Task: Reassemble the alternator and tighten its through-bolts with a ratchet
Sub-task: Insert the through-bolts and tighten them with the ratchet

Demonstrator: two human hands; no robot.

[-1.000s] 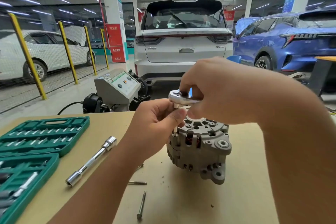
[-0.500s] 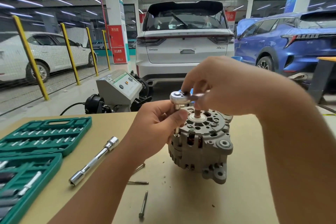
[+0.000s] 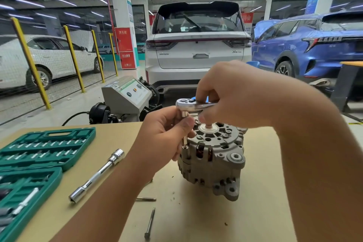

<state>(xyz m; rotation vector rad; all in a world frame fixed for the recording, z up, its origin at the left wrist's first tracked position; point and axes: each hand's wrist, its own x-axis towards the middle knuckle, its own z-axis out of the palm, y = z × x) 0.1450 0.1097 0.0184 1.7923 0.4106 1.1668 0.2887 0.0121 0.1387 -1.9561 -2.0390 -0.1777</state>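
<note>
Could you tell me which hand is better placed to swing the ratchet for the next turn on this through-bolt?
The right hand. It already grips the ratchet by its handle above the alternator. The left hand pinches the extension under the ratchet head, steadying it.

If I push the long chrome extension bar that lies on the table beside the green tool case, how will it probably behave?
The extension bar is round and polished, so it would probably roll sideways across the smooth table rather than slide. It looks like solid metal, so likely stiff and heavy for its size. Its thicker socket ends may make it roll unevenly, perhaps toward the tool case.
</note>
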